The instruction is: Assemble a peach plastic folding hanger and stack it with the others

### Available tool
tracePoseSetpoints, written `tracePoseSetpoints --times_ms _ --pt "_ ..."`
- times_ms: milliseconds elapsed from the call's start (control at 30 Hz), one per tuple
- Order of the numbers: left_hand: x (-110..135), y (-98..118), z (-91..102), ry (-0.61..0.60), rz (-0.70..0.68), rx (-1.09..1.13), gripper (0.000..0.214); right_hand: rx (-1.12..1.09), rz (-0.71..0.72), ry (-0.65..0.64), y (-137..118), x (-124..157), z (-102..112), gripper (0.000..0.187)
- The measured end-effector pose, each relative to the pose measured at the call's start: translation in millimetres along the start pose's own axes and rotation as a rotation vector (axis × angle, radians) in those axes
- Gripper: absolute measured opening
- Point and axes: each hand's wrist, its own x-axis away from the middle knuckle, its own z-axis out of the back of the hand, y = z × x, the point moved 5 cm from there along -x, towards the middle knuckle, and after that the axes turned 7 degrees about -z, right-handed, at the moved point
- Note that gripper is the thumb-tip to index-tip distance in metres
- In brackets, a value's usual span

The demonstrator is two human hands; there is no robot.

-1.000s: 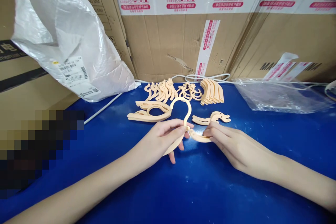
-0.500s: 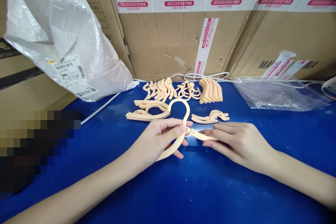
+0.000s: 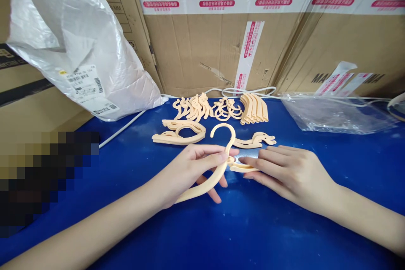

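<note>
Held hanger hook (image 3: pixel 233 136) and joined first hanger arm (image 3: pixel 205 185) in left hand (image 3: pixel 186 169), with thumb and forefinger closed on the neck and lower fingers spread loosely beneath. Curved the hook up beyond the left fingertips; sloped the first arm back from them, nearside and leftward, under the palm. Pinched second hanger arm (image 3: pixel 243 168) in right hand (image 3: pixel 292 173), with fingers above and thumb below. Laid its long axis nearly crosswise, from the right fingertips left to hinge (image 3: pixel 230 160), just right of the left thumb tip. Had left hand nearer the hinge, right hand a little farther off. Brought second arm's end close against the hinge; could not tell whether seated or merely touching. Catalogued beyond left fingers: folded hangers (image 3: pixel 177 139); beyond right: folded hanger (image 3: pixel 253 140); farther off, stacked hanger arms (image 3: pixel 255 107).
</note>
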Motion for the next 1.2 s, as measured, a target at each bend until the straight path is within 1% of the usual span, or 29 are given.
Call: tracePoseSetpoints --times_ms 233,667,767,1200 --pt "-1.4 -1.7 1.5 -0.026 0.032 0.041 0.027 0.006 -0.006 -0.005 0.9 -0.3 -0.4 0.026" --pt "-2.6 -4.0 2.5 -0.039 0.070 0.103 0.027 0.003 -0.022 -0.022 2.9 1.8 -1.4 0.026" --pt "-2.7 -5.2 2.7 -0.047 0.078 0.090 0.028 0.003 -0.032 -0.020 3.4 2.2 -1.8 0.026" --pt "-2.4 -6.6 2.7 -0.039 0.069 0.017 0.018 -0.005 -0.012 -0.039 0.6 4.1 -4.4 0.027"
